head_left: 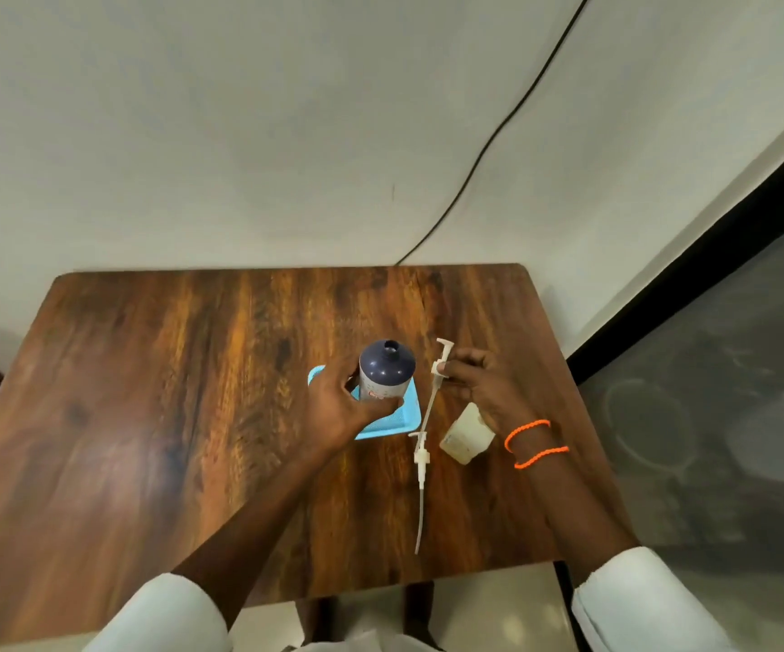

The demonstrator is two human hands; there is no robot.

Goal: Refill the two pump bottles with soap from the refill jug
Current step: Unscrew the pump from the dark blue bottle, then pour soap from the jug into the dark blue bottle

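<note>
A dark blue bottle [386,369] with an open neck stands upright on a light blue tray [406,416]. My left hand [343,407] grips its side. My right hand [479,383] pinches a white pump head [442,364] with its long dip tube hanging down, just right of the bottle. A second white pump [420,468] lies flat on the table in front of the tray. A pale, translucent bottle [465,437] stands under my right wrist, partly hidden by it.
The wooden table [169,392] stands against a white wall. A black cable [498,134] runs down the wall behind it. The table's right edge borders a dark floor area. Orange bands circle my right wrist.
</note>
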